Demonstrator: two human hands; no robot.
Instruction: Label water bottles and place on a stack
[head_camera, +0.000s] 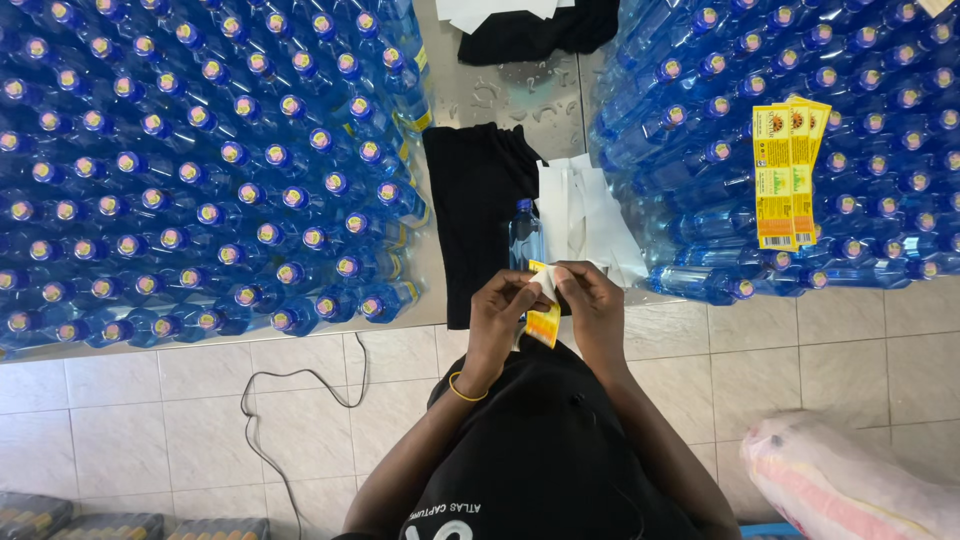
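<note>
Black fabric of the person's shirt (545, 450) fills the bottom of the view, and just above it both hands meet at the edge of the grey metal tabletop (520, 95). Left hand (497, 310), with a thin yellow band at the wrist, is pinched narrow on a small yellow-and-orange paper label (544, 322); right hand (592, 305) is likewise closed on the label's white upper corner, which looks like backing being peeled away. Directly beyond the hands, one clear blue plastic bottle with a blue cap (525, 235) stands upright on a black cloth (475, 215), beside loose white backing strips (590, 215). Dense ranks of like bottles (200, 170) lie on either side, and a sheet of spare yellow labels (787, 175) rests on the right-hand stack.

To peel cleanly, it seems best to hold the sticker only by its edge, draw the backing off slowly at a shallow angle, and keep the adhesive face from folding onto itself.
</note>
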